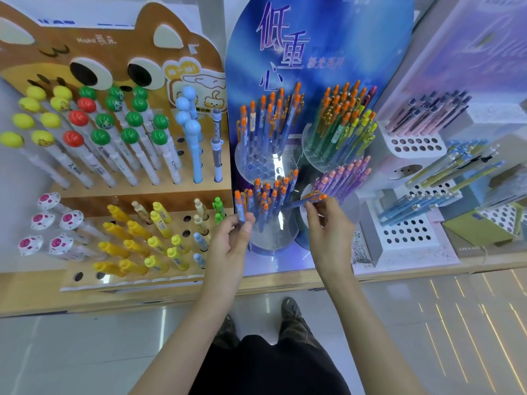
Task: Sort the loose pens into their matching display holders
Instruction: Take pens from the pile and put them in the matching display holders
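Observation:
My left hand (pixel 232 238) grips a small bunch of blue pens with orange tops (pixel 241 205), held upright at the left edge of the blue display stand (pixel 319 38). My right hand (pixel 328 223) pinches one blue pen with an orange top (pixel 309 199), lying almost level and pointing left towards the lower-left clear holder (pixel 271 235), which has several matching pens. Above it stands another clear holder of blue pens (pixel 265 166). Purple pens (pixel 345 178) fill the lower-right holder next to my right hand.
A brown cat-shaped stand (pixel 114 52) to the left carries ball-topped pens (pixel 99 135) and yellow pens (pixel 137 243). White perforated holders (pixel 410 232) with blue and pink pens stand to the right. All rest on a wooden shelf (pixel 171 295); floor and my shoes show below.

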The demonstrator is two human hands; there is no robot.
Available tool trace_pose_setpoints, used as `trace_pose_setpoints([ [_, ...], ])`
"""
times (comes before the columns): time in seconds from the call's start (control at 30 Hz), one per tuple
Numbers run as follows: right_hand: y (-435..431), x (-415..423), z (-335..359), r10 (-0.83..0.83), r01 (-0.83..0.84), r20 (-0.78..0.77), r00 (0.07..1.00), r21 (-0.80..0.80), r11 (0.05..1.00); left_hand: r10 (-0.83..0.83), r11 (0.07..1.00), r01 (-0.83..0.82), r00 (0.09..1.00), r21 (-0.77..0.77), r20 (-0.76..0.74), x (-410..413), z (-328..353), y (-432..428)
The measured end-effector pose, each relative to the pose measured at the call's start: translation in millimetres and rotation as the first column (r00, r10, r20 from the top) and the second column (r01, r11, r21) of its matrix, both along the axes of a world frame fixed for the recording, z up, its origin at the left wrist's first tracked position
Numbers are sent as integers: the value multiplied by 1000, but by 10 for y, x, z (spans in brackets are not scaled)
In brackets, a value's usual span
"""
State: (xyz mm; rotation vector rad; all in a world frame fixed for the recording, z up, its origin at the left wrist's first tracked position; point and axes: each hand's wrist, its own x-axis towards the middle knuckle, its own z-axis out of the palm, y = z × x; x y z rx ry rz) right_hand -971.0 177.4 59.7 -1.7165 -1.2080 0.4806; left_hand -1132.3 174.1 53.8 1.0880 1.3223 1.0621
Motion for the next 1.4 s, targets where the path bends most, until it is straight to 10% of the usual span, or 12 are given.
trace_pose_setpoints([
  [0.63,191,12,-105,193,-184,368,910,-60,981,297,953,-291,952,80,-79,230,12,64],
  [1.4,53,184,-132,222,-227,-52,974,-162,960,341,919,-165,791,359,-508,454,-162,65],
])
